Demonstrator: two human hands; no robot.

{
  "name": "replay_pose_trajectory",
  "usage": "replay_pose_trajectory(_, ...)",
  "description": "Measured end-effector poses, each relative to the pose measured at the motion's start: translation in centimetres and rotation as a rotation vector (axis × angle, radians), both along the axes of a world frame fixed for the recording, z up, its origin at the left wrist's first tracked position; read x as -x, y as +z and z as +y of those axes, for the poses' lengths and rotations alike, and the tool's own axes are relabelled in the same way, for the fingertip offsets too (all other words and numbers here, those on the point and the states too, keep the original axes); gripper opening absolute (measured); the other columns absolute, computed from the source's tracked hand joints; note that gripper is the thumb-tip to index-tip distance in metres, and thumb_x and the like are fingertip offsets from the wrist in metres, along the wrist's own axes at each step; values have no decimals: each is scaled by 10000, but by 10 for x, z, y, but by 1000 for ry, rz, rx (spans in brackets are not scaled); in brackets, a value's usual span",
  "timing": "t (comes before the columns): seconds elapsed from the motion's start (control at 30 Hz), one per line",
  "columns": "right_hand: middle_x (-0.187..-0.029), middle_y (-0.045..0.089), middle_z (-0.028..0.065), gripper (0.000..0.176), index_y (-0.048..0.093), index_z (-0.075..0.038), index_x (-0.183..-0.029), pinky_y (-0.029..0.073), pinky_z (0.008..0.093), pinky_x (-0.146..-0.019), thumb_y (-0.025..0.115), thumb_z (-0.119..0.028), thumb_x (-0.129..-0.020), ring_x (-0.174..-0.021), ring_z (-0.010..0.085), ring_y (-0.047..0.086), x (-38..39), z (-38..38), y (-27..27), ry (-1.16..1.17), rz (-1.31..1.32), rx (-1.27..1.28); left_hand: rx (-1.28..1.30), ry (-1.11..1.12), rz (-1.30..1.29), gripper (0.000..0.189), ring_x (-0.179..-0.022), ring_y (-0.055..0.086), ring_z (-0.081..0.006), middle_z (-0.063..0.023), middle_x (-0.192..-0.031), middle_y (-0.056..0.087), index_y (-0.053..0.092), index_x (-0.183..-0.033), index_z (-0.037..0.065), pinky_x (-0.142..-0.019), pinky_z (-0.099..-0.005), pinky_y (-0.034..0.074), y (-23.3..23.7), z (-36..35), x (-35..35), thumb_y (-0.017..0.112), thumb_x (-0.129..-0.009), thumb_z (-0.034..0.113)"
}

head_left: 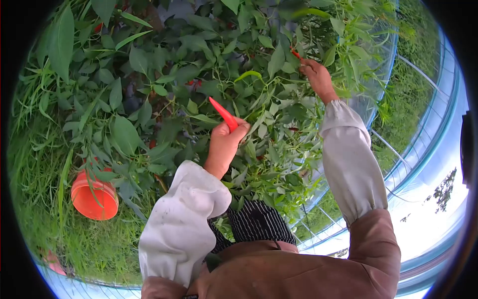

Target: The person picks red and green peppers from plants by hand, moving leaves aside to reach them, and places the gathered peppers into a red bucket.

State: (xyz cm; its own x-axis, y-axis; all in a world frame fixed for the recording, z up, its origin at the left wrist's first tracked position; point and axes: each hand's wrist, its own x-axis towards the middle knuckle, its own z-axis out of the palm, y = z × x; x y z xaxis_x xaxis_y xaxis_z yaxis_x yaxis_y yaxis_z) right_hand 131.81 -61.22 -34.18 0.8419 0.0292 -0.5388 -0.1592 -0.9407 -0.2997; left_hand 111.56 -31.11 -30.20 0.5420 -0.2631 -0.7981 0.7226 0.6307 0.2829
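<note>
Red chili pepper (223, 114) is gripped in the left hand (223, 143); the right hand (317, 77), farther right, pinches a second red chili (296, 53). An orange bucket (94, 200) sits tilted at left.

two hands (225, 145) (319, 80), two sleeves (181, 219) (351, 167), one bucket (85, 202) and at least two peppers (223, 114) (296, 53) show.

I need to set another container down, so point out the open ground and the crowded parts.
The most open patch is the green grass between the round orange bucket and the left arm's loose white sleeve, though it is grassy rather than bare. Around the left hand and right hand, leafy green plants crowd close, leaving little room to pass.
</note>
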Motion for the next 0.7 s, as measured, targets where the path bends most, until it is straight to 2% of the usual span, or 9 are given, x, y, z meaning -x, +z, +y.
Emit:
replay_pose_trajectory(0.03,-924,718,146,269,643,-34,-1088,536,351,-796,542,-193,-897,-854,241,702,-7,1,-7,-243,55,-149,-5,-17,1,80,-716,534,-69,19,-819,620,638,-928,25,-667,-236,430,0,0,1,594,-877,69)
replay_pose_trajectory(0.07,-924,718,146,269,643,-34,-1088,536,351,-796,542,-193,-897,-854,241,702,-13,2,-13,-251,52,-152,-6,-26,-2,80,-716,534,-69,19,-819,620,638,-928,25,-667,-236,430,0,1,3,594,-877,69)
replay_pose_trajectory(0.13,-813,701,148,273,654,61,-1065,531,286,-717,543,-128,-902,-800,163,689,-25,6,-23,-610,150,-29,3,-12,46,71,-702,535,-73,15,-805,614,631,-922,24,-663,-238,429,0,3,9,597,-876,67)
replay_pose_trajectory(0.2,-809,713,152,270,681,34,-1043,543,341,-734,569,-150,-880,-831,223,708,-32,4,-34,-485,195,154,-15,-26,53,69,-694,536,-79,9,-795,608,627,-919,24,-661,-241,429,0,7,15,598,-876,69)
replay_pose_trajectory(0.27,-879,723,159,280,701,-4,-1032,543,400,-768,597,-195,-855,-879,307,706,-35,12,-38,-146,8,624,-28,-30,62,66,-686,536,-85,4,-785,602,623,-916,24,-659,-244,429,0,9,20,599,-875,71)
replay_pose_trajectory(0.37,-929,719,165,314,709,-32,-1032,534,434,-785,613,-249,-826,-915,359,690,-41,23,-28,-34,58,738,-29,3,97,68,-673,535,-98,-6,-763,589,619,-915,23,-655,-252,431,0,13,23,599,-871,70)
replay_pose_trajectory(0.6,-904,718,175,261,720,-16,-968,533,415,-749,627,-192,-799,-866,343,700,-69,22,-34,22,228,706,-63,39,130,56,-663,524,-97,-5,-744,576,610,-900,23,-636,-252,426,1,25,30,592,-870,66)
replay_pose_trajectory(0.67,-868,724,130,216,723,-6,-920,531,406,-691,658,-171,-795,-750,298,706,-76,-31,-65,20,89,496,-57,66,136,47,-649,509,-88,2,-738,566,607,-892,22,-615,-243,418,-2,27,37,600,-871,64)
replay_pose_trajectory(0.7,-754,698,76,186,719,-20,-903,516,367,-563,681,-174,-806,-633,220,684,-66,-41,-61,311,-57,291,-50,76,140,49,-649,511,-88,2,-736,567,609,-895,24,-616,-243,419,-5,27,39,601,-872,67)
